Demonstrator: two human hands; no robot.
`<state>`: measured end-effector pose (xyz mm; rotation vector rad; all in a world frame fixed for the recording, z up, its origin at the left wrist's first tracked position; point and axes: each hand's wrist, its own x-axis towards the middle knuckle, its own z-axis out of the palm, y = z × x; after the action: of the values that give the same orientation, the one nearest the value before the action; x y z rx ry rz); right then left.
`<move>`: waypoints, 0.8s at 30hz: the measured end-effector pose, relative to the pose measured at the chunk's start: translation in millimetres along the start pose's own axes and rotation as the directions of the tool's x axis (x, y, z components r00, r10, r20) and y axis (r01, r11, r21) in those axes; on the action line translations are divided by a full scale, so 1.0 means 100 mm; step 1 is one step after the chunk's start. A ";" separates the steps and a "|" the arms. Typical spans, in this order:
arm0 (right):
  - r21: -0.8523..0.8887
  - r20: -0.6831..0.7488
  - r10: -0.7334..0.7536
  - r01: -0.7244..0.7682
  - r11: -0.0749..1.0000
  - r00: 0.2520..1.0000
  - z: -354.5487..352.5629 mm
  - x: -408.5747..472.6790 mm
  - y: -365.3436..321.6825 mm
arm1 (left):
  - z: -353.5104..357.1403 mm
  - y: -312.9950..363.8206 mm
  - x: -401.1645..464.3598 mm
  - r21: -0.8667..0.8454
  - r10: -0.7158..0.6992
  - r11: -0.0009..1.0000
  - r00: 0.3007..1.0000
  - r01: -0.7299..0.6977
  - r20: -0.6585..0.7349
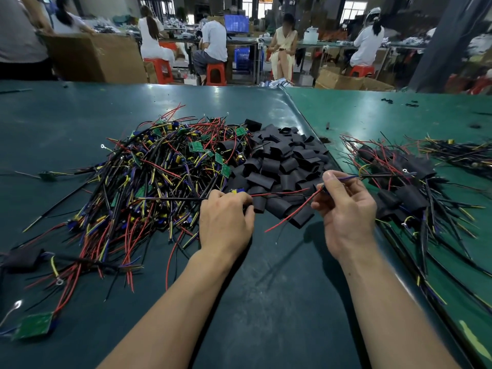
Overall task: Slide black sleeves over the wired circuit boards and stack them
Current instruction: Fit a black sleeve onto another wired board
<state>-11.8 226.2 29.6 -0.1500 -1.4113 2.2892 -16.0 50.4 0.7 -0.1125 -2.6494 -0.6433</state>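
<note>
Green mat (266, 302), big tangle of wired boards (159, 171) left, black sleeve pile (279, 166) centre, sleeved stack (407, 179) right.
Left hand (226, 222) curled on one board (237, 191) and what looks like a sleeve at the pile's near edge; right hand (346, 209) pinches that board's wires (343, 177), thumb on top, pulled taut. Risk: loose red lead (290, 215) dangles outside the pinch, likely snags on the sleeve mouth; neighbouring wires may drag along.

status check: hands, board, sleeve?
Left hand grips a wired circuit board at the sleeve pile. Right hand pinches its wires. Sleeve not yet on. Nothing blocking.
</note>
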 end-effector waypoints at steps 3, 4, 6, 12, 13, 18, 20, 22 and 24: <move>-0.042 0.009 -0.061 0.061 0.997 0.998 -0.01 -0.01 0.03 | 0.02 0.02 -0.02 0.075 0.092 0.992 0.992 -0.099 0.087; -0.050 0.006 -0.069 0.069 0.996 0.998 -0.02 -0.01 0.04 | 0.03 0.03 -0.03 0.108 0.109 0.987 0.987 -0.122 0.121; -0.056 0.001 -0.068 0.068 0.996 0.998 -0.04 -0.01 0.05 | 0.04 0.02 -0.03 0.120 0.110 0.985 0.983 -0.128 0.144; -0.058 0.005 -0.067 0.067 0.996 0.998 -0.05 0.02 0.09 | 0.00 0.04 -0.01 -0.027 0.058 0.998 0.996 -0.056 0.066; -0.060 0.007 -0.063 0.063 0.996 0.998 -0.06 0.02 0.09 | -0.01 0.04 -0.02 -0.059 0.046 0.997 0.998 -0.043 0.048; -0.028 0.000 -0.015 0.015 0.999 1.000 -0.06 0.03 0.08 | -0.07 0.10 -0.05 -0.226 0.017 0.974 1.000 -0.012 0.021; -0.005 -0.013 0.002 -0.002 1.000 1.000 -0.06 0.03 0.07 | -0.11 0.11 -0.05 -0.277 -0.036 0.960 0.997 0.052 0.063; 0.013 -0.021 0.013 -0.013 1.000 1.000 -0.07 0.04 0.05 | -0.16 0.07 -0.05 -0.146 -0.037 0.988 0.995 0.050 0.094; 0.022 -0.022 0.019 -0.019 1.000 1.000 -0.08 0.04 0.05 | -0.24 0.02 -0.04 -0.039 -0.010 0.999 0.997 0.013 0.073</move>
<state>-14.6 232.3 22.4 -0.1822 -1.3784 2.3106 -3.2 41.1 18.9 -0.1347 -2.7098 -0.7078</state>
